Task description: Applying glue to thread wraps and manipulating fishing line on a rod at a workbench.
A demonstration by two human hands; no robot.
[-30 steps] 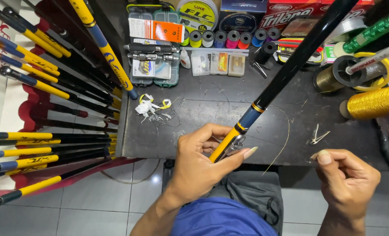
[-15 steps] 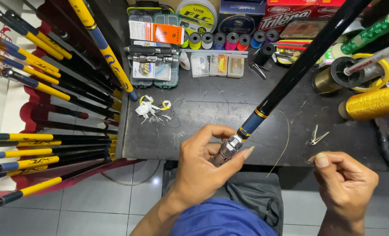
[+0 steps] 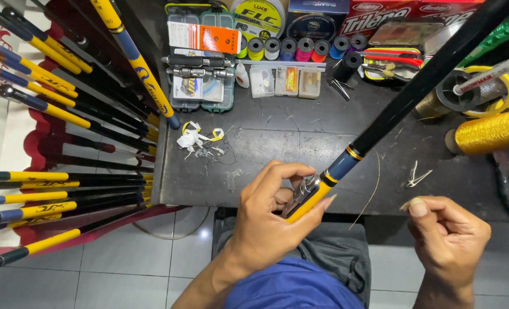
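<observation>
1. The left hand (image 3: 268, 220) has its grip closed around a fishing rod (image 3: 380, 123) at the yellow section by the metal reel seat (image 3: 301, 191), just over the near edge of the bench (image 3: 288, 149).
2. The right hand (image 3: 446, 240) is pinched shut at the fingertips on a fine thread (image 3: 369, 197) that curves up to the rod's blue band; this hand sits off the bench's near edge, toward its right corner.
3. The rod's long axis runs diagonally: butt low at the left hand, black shaft rising across the bench toward its far right corner and out of view.
4. The bench top is dark, scratched metal, littered with thread scraps and a crumpled wad of white and yellow tape (image 3: 194, 137); small metal snips (image 3: 417, 176) lie near the right hand.
5. Along the far edge, a clear tackle box (image 3: 200, 86) holds small parts, a row of coloured thread spools (image 3: 300, 48) stands beside it, and small clear cases (image 3: 286, 81) sit in front of the spools.
6. A gold thread spool (image 3: 492, 130) lies at the right edge.
7. Left of the bench, yellow, blue and black rods (image 3: 54, 189) rest on a red rack above a grey tiled floor (image 3: 94, 274).
</observation>
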